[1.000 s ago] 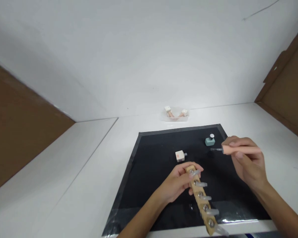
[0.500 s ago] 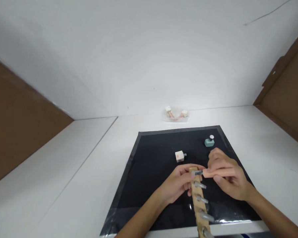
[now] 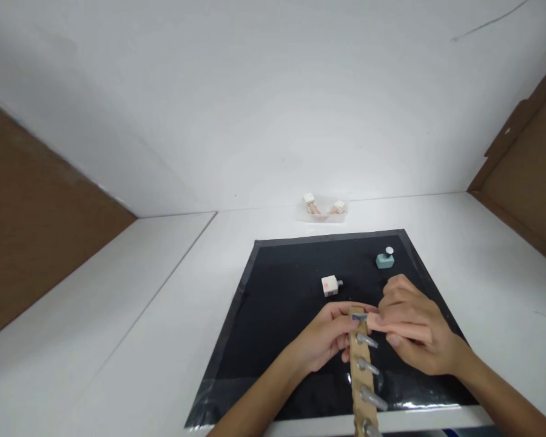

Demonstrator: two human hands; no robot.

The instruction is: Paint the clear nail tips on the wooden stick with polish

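Note:
My left hand (image 3: 330, 335) is closed around the upper end of a wooden strip (image 3: 359, 379) with several greyish nail tips along it. My right hand (image 3: 418, 325) grips a nail polish brush (image 3: 399, 328) by its long pink cap handle. The brush end lies across the topmost nail tip (image 3: 358, 317), close to my left thumb. Beyond my hands a white nail polish bottle (image 3: 330, 286) shows its bare grey neck, with no cap on it. A teal bottle (image 3: 384, 261) with a silvery white top is farther back, past my right hand.
A black mat (image 3: 282, 267) covers the work area on the white table (image 3: 164, 340). Behind it sits a clear tray (image 3: 325, 216) holding white bottles with pink caps. Brown cardboard panels (image 3: 36, 230) stand at both sides, and a white wall rises behind.
My right hand has moved the brush slightly left, farther over the topmost nail tip. The lower end of the wooden strip has swung a little left. The bottles stay in place.

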